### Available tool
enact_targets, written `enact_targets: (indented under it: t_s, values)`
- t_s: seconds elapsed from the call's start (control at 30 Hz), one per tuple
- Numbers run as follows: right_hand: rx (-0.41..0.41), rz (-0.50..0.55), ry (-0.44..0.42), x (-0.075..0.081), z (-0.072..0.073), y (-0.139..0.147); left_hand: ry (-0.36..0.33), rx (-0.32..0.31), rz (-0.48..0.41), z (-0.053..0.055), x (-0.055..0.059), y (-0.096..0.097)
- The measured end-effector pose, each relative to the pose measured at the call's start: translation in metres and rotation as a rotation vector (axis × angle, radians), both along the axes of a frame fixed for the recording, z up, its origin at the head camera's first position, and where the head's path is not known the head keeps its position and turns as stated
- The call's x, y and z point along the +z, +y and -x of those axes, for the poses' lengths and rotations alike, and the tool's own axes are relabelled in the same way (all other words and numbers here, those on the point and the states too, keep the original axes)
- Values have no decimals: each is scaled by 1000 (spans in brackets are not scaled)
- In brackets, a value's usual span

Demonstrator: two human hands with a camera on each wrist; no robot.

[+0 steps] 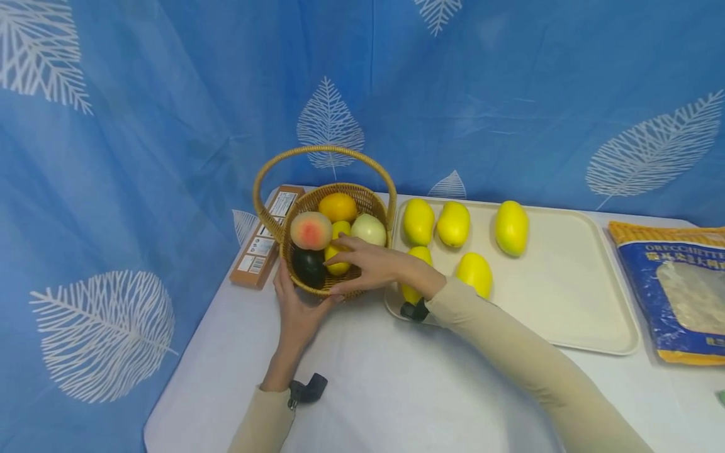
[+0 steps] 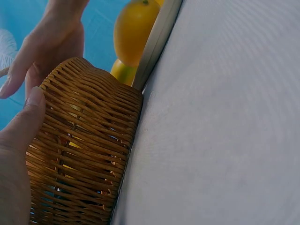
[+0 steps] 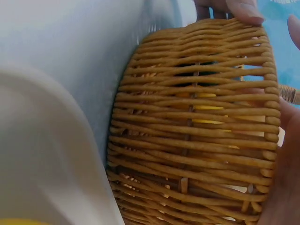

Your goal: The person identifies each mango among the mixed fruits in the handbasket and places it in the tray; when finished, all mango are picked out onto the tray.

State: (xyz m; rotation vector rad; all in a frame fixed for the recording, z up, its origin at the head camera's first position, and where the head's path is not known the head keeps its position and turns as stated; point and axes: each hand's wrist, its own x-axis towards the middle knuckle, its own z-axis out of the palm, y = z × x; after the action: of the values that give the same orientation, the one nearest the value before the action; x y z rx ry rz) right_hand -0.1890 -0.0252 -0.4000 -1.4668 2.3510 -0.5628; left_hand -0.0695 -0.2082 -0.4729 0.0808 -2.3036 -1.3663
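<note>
A wicker basket (image 1: 354, 189) with a tall handle holds a peach (image 1: 311, 231), a dark green fruit (image 1: 308, 267), an orange-yellow fruit (image 1: 338, 206), a pale round one (image 1: 368, 229) and a yellow mango (image 1: 338, 263). My left hand (image 1: 297, 314) grips the basket's near left side, its thumb (image 2: 28, 117) against the wicker wall in the left wrist view. Over the near right rim reaches my right hand (image 1: 368, 261), fingers spread loosely above the yellow mango, partly covering it; contact is unclear. Several mangoes (image 1: 511, 228) lie on a cream tray (image 1: 566, 283) to the right.
A long brown box (image 1: 255, 261) lies left of the basket, partly behind it. Right of the tray is a blue and orange pasta bag (image 1: 651, 296). A blue leaf-patterned curtain (image 1: 226, 75) hangs behind the white table (image 1: 396, 390).
</note>
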Motion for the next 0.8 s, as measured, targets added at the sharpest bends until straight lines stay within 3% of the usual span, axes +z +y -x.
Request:
enact_targets:
  t_s: [0.37, 0.8]
  values:
    - [-44, -67, -23, -1, 0, -8, 15, -6, 18, 0, 0, 0]
    - [-60, -86, 13, -4, 1, -11, 0, 2, 25, 1, -3, -1]
